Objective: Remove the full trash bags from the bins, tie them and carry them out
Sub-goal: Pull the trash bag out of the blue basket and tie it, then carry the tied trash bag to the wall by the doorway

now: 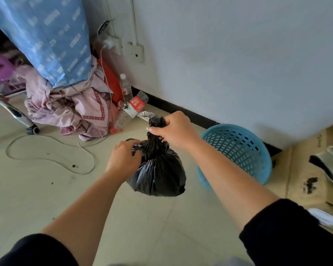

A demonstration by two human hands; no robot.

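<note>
A full black trash bag (159, 175) hangs in mid-air above the pale floor, its neck gathered into a twist. My right hand (173, 129) grips the top of the twisted neck from above. My left hand (123, 158) holds a second bunch of the bag's plastic lower down on the left side. A blue perforated plastic bin (238, 150) lies tipped toward me just right of the bag, next to the wall; no liner shows inside it.
Plastic bottles (132, 104) and crumpled foil lie by the black skirting. A pile of pink cloth (73, 106) sits under a blue hanging cover at left. A chair's wheeled leg (17, 116), a loose cable (46, 150) and a cardboard box (308, 169) flank the space.
</note>
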